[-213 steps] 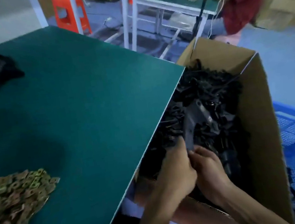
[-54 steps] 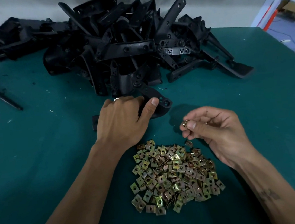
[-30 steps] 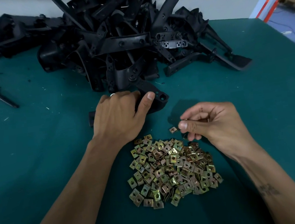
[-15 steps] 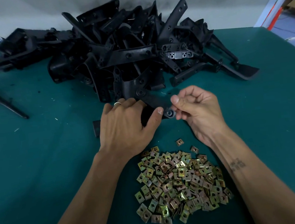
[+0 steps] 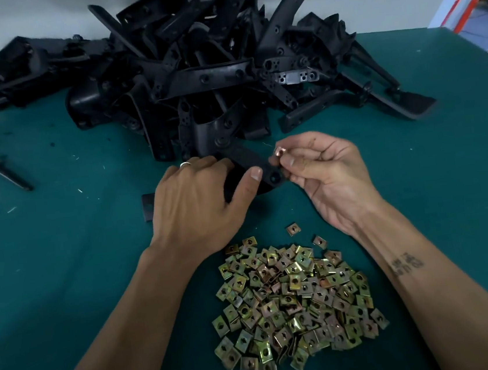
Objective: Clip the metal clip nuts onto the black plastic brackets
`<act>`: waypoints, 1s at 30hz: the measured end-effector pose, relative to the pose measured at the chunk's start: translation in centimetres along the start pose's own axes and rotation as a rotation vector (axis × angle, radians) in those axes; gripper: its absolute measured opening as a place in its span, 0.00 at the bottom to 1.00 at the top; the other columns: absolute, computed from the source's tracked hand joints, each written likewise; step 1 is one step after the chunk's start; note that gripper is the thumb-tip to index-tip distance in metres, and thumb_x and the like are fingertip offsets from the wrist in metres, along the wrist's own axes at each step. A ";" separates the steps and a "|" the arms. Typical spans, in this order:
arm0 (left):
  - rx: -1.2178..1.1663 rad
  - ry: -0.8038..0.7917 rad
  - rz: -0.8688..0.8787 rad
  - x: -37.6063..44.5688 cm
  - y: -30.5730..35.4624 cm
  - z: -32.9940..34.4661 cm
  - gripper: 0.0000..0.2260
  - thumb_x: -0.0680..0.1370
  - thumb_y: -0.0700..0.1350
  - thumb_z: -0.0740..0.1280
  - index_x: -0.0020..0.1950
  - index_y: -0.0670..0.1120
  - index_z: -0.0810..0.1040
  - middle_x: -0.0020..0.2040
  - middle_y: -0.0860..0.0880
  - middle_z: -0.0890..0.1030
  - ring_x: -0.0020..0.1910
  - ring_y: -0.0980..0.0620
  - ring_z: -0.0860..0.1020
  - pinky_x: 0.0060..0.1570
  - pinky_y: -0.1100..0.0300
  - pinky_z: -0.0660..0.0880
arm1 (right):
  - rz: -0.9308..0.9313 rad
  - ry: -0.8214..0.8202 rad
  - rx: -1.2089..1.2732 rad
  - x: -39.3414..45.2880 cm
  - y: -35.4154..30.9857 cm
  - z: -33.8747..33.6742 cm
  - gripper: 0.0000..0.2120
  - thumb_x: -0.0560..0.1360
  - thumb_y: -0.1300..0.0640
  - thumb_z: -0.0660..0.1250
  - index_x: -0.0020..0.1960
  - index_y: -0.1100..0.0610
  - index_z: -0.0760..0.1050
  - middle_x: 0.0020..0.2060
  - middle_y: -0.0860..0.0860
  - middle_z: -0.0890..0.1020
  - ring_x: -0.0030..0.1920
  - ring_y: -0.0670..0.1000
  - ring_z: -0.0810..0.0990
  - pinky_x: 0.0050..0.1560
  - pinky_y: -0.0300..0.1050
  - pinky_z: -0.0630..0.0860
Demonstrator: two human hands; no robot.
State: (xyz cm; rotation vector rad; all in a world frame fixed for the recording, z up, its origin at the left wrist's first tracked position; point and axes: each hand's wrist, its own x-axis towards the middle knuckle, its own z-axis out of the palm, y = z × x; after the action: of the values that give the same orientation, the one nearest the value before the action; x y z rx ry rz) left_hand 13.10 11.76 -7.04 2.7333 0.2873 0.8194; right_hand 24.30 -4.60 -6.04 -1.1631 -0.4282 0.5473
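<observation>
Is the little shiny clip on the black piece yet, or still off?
Still off. The right hand pinches the small copper-coloured metal clip nut just above the end of the black plastic bracket under the left hand.

Dim, even overhead light is falling on the green table mat (image 5: 67,296). Soft shadows are pooling under the black bracket pile (image 5: 209,76). Clip nuts (image 5: 293,304) are catching faint glints. Wide-angle bending is showing at edges; far corners are blurring slightly.

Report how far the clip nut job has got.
Done: no bracket visibly carries a nut. In hand: left hand holds a bracket on the table; right hand pinches a clip nut by its end. Left: bracket heap, nut pile.
</observation>
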 end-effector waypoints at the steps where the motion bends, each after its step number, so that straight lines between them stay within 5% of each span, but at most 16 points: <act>1: -0.012 -0.007 -0.006 0.0 0.0 -0.1 0.20 0.83 0.63 0.52 0.36 0.53 0.64 0.34 0.54 0.70 0.35 0.47 0.73 0.36 0.56 0.58 | 0.008 0.006 -0.009 0.0 0.0 0.1 0.09 0.67 0.67 0.73 0.46 0.61 0.85 0.41 0.57 0.87 0.44 0.53 0.85 0.50 0.46 0.79; 6: -0.045 -0.031 -0.003 0.0 0.1 -0.4 0.17 0.84 0.61 0.52 0.38 0.55 0.63 0.36 0.54 0.71 0.38 0.46 0.75 0.35 0.56 0.57 | 0.019 -0.018 -0.030 0.0 0.0 0.1 0.08 0.69 0.65 0.74 0.48 0.60 0.86 0.43 0.57 0.87 0.45 0.54 0.84 0.50 0.48 0.79; 12: 0.034 -0.071 -0.012 -0.1 -0.3 -0.2 0.27 0.82 0.65 0.50 0.44 0.47 0.78 0.42 0.49 0.80 0.44 0.44 0.77 0.38 0.55 0.60 | -0.010 -0.031 -0.119 -0.2 0.1 0.3 0.07 0.69 0.64 0.74 0.46 0.57 0.87 0.42 0.55 0.87 0.44 0.50 0.83 0.45 0.40 0.77; 20: 0.029 -0.048 -0.017 0.1 -0.4 -0.2 0.26 0.82 0.66 0.53 0.43 0.47 0.78 0.42 0.48 0.81 0.45 0.43 0.78 0.39 0.55 0.63 | -0.088 0.037 -0.180 -0.3 0.3 0.7 0.11 0.73 0.71 0.73 0.49 0.57 0.86 0.43 0.56 0.87 0.48 0.53 0.84 0.55 0.45 0.79; 30: 0.051 -0.046 -0.023 0.1 -0.2 -0.3 0.25 0.82 0.66 0.54 0.43 0.48 0.78 0.41 0.49 0.81 0.44 0.44 0.78 0.40 0.56 0.62 | -0.142 0.057 -0.224 -0.2 0.3 0.8 0.07 0.67 0.66 0.76 0.40 0.54 0.86 0.39 0.54 0.86 0.43 0.53 0.83 0.51 0.42 0.79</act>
State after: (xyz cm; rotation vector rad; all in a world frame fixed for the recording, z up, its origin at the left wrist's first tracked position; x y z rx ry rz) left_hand 12.96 12.05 -6.86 2.7871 0.3335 0.7518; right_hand 23.62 -4.03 -6.09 -1.3472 -0.5289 0.3479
